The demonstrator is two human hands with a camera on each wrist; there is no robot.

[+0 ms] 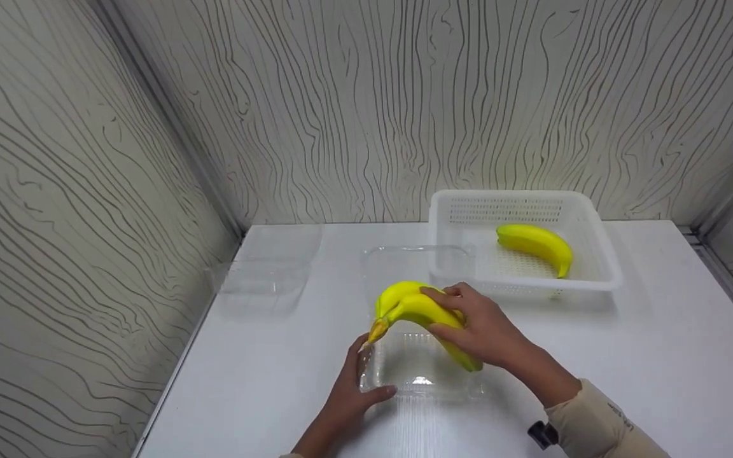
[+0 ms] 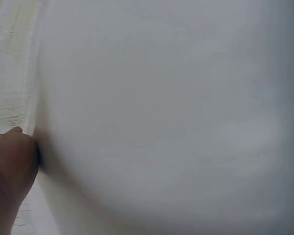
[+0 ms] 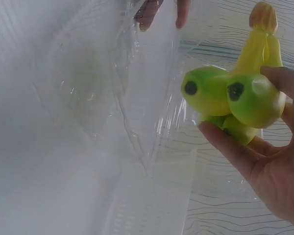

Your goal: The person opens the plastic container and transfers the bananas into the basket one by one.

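My right hand (image 1: 478, 327) grips a bunch of yellow bananas (image 1: 427, 310) from above, its brown stem end pointing left and toward me. Green-tinged ends with dark tips show on the bananas (image 3: 257, 100) in the right wrist view. Below the bunch sits a clear plastic clamshell container (image 1: 427, 389), its lid (image 1: 417, 249) raised or laid back at the far side. At the container's left side, my left hand (image 1: 347, 391) holds the wall, thumb along the front. The left wrist view shows mostly white tabletop and part of the left hand (image 2: 12, 161).
A white perforated basket (image 1: 525, 284) stands at the back right with a single banana (image 1: 537, 245) inside. Another clear plastic container (image 1: 265, 280) lies at the table's back left. Wood-grain patterned walls (image 1: 354, 114) enclose the white table (image 1: 239, 369).
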